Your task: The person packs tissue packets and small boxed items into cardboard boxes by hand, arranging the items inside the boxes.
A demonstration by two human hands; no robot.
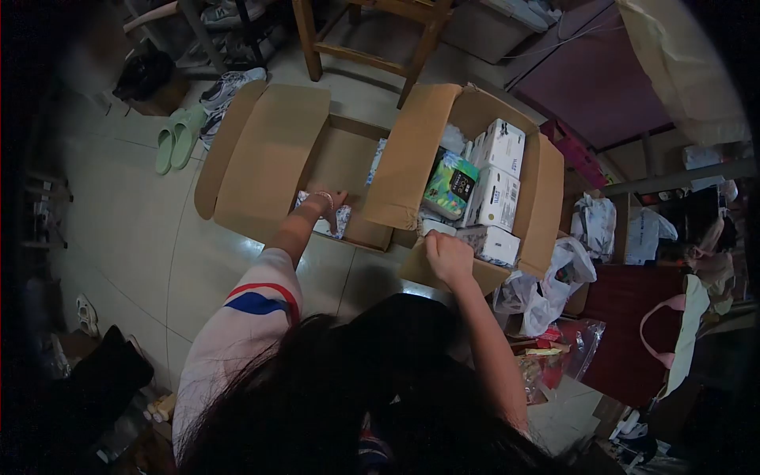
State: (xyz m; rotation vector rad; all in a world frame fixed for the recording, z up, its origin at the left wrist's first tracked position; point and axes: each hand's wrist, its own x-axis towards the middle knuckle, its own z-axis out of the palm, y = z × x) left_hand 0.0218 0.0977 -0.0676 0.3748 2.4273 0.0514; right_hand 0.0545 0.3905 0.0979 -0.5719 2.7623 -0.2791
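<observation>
An open cardboard box [265, 170] on the floor has its wide flap folded out to the left. My left hand [328, 207], fingers spread, lies on a white patterned tissue pack [323, 225] in its near left corner. To the right, a fuller cardboard box [542, 202] holds several white tissue packs [495, 196] and a green patterned pack [451, 186]. At that box's near left edge my right hand [449, 257] is closed round the cardboard. Part of another patterned pack [375, 162] shows between the boxes.
A wooden chair [364, 54] stands behind the boxes. Green slippers [180, 141] and sneakers [226, 95] lie at the upper left. White plastic bags [554, 289] and a dark red bag [625, 328] are on the right. Dark hair hangs across the lower middle.
</observation>
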